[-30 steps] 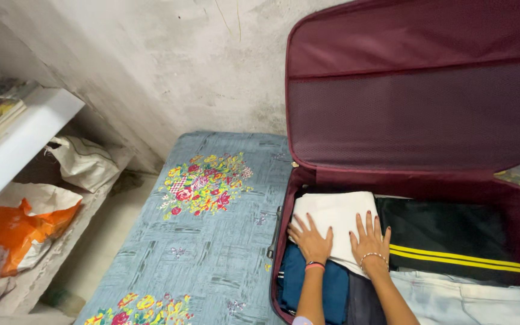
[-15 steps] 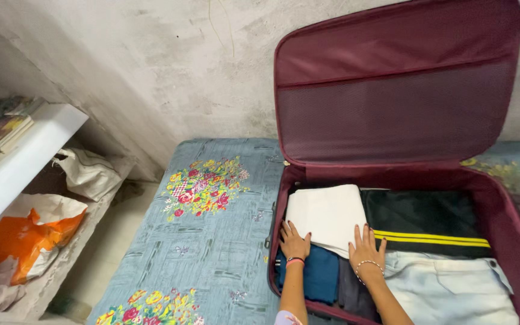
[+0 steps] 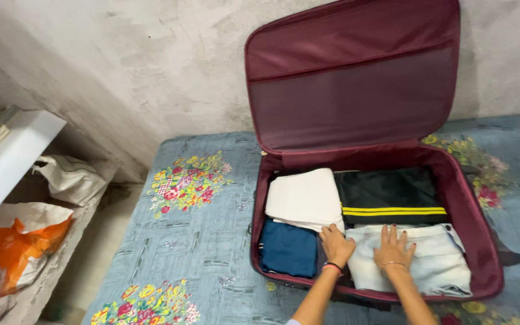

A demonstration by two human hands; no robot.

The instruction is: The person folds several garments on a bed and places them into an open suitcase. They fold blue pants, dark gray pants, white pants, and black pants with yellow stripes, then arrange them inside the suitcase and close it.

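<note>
Both forearms reach in from the bottom edge toward the open maroon suitcase (image 3: 482, 241). The left hand (image 3: 336, 245) lies palm down, fingers loosely together, at the seam where the white folded cloth (image 3: 304, 197) meets the pale denim garment (image 3: 434, 262), with a pink and black band on its wrist. The right hand (image 3: 394, 248) rests flat on the pale denim garment with fingers spread, a thin bracelet at the wrist; neither hand pinches anything. The garment fills the near right part of the suitcase, just in front of a black folded piece with yellow stripes (image 3: 390, 195); a blue folded cloth (image 3: 288, 250) sits at the near left, below the white one. The suitcase lies on a bed (image 3: 200, 241) covered in a grey-blue sheet printed with bright flower clusters, its lid (image 3: 356, 78) standing upright against a rough, stained plaster wall (image 3: 139, 66). The lid's lining is smooth fabric above and fine mesh below. To the left, a white shelf (image 3: 13, 159) stands above crumpled bags, one of them an orange plastic bag (image 3: 13, 244).
</note>
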